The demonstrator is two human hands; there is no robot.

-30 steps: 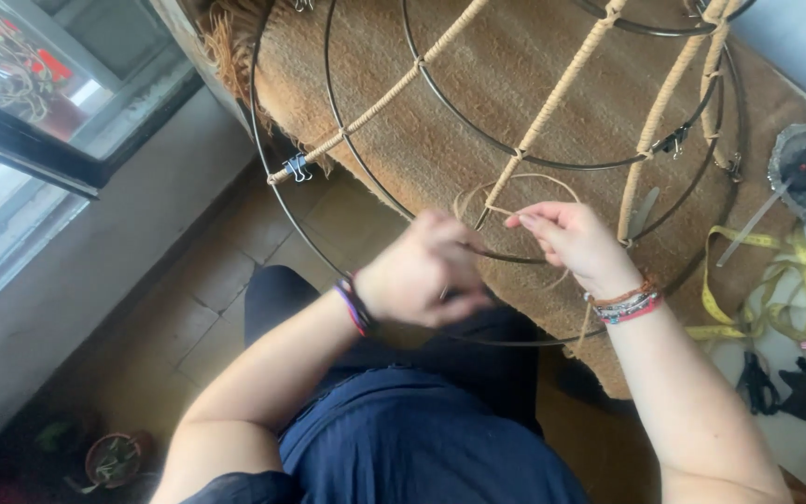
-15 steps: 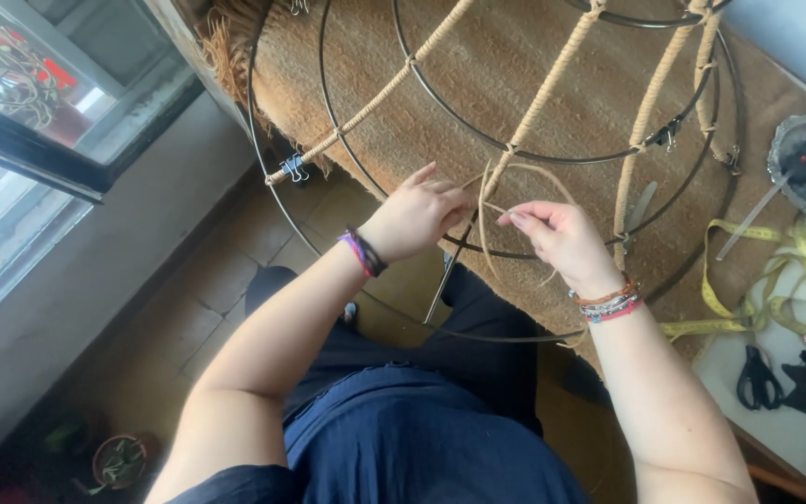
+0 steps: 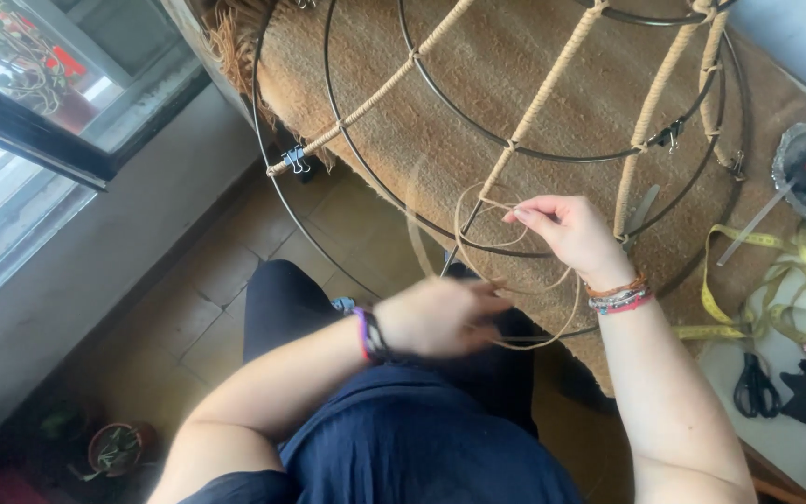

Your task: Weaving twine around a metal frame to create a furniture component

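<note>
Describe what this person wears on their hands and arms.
Both forearms are bare, with no sleeves reaching them and no gloves. The left hand has a dark band edged with purple at the wrist. The right hand has a stack of thin bracelets at the wrist: orange, silvery beaded and red.

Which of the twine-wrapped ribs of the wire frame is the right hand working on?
The middle rib: its wrapping stops just above the right hand, with bare wire below.

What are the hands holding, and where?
A loose tan cord: right hand pinches it near the wire frame; left hand, blurred, grips its lower loop.
</note>
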